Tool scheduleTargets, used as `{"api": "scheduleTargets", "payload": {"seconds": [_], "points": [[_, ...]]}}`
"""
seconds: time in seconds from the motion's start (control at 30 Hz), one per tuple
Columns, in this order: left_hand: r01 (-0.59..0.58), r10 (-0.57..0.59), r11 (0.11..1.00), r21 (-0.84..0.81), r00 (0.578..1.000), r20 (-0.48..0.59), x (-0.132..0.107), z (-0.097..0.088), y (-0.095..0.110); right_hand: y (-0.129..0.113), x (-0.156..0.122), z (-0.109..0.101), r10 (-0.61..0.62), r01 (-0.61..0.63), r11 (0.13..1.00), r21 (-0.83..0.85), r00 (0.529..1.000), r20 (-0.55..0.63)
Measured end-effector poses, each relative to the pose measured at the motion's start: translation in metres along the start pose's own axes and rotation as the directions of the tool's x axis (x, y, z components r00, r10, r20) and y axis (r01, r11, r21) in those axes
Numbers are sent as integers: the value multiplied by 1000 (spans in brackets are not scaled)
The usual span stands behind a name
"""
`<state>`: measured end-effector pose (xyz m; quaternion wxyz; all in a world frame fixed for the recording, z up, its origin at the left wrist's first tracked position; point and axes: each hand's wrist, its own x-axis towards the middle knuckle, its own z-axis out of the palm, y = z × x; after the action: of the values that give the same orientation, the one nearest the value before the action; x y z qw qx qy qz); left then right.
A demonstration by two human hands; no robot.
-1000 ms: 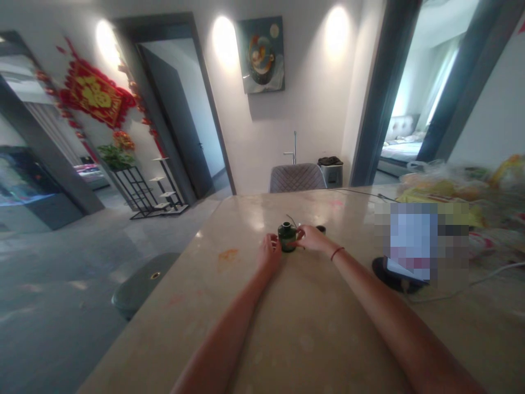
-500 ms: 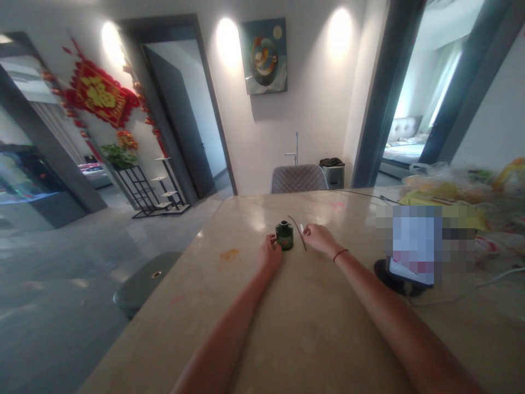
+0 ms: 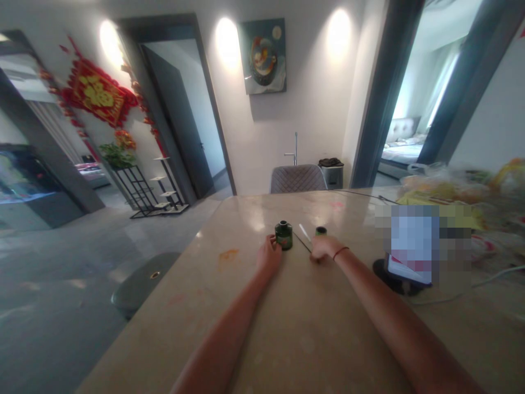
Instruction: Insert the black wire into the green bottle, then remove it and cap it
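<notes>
A small dark green bottle (image 3: 283, 235) stands open-topped on the beige table (image 3: 311, 323), far from me. My left hand (image 3: 268, 256) is curled against its left side, steadying it. Closed in a pinch, my right hand (image 3: 322, 248) sits to the right of the bottle and holds thin sticks (image 3: 304, 236), one dark and one white, that slant up and left towards the bottle. A small green cap (image 3: 320, 231) lies on the table just behind my right hand.
A phone on a round black stand (image 3: 400, 273) with a white cable is at the right. Yellow bags (image 3: 459, 191) pile at the far right edge. A grey chair (image 3: 297, 178) stands at the table's far end, and a stool (image 3: 141, 282) at its left side.
My right hand has drawn away from the bottle's mouth to the right and down, taking the thin sticks out with it. The green cap shows again behind it. The left hand stayed put.
</notes>
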<state>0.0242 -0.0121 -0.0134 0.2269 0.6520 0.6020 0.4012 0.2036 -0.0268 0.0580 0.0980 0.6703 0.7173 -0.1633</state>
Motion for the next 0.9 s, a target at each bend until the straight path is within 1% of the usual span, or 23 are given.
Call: {"api": "scheduleTargets", "payload": {"seconds": [0.03,0.07,0.1,0.13,0.2,0.23,0.27,0.37,0.53,0.67,0.73,0.83,0.9], "points": [[-6,5,1000,4,1000,2,0,0,0,-1,-2,-2,-25,26,1000,-10,998,53],[-13,13,1000,10,1000,2,0,0,0,-3,-4,-3,-43,44,999,-12,997,66],[-18,18,1000,17,1000,0,0,0,0,-5,-5,-3,-49,49,999,-8,998,33],[-25,25,999,24,1000,-3,-1,0,0,-9,-5,-2,-44,44,999,-2,998,-35],[-34,34,999,36,999,-6,-1,0,1,-16,-4,2,-18,22,1000,21,983,-184],[-35,35,999,41,999,-7,-1,-1,1,-19,-3,5,-2,11,999,36,974,-228],[-30,31,999,45,999,-9,-2,-1,2,-22,-2,7,11,0,999,47,970,-244],[-15,15,999,40,1000,-8,-2,-1,3,-23,1,13,25,-12,998,57,973,-231],[-10,10,1000,25,1000,-2,-1,-1,3,-12,7,14,-16,31,997,73,981,-192],[-1,1,1000,15,1000,5,-2,-2,4,-7,13,13,-34,64,990,123,971,-236],[0,0,1000,8,1000,6,-2,-2,4,-5,15,13,-41,74,989,130,971,-237],[4,-5,1000,19,1000,6,-1,-1,4,-2,13,12,-61,86,987,139,983,-171],[2,-2,999,32,1000,8,-1,-1,3,0,11,11,-71,82,982,170,995,-72]]}}
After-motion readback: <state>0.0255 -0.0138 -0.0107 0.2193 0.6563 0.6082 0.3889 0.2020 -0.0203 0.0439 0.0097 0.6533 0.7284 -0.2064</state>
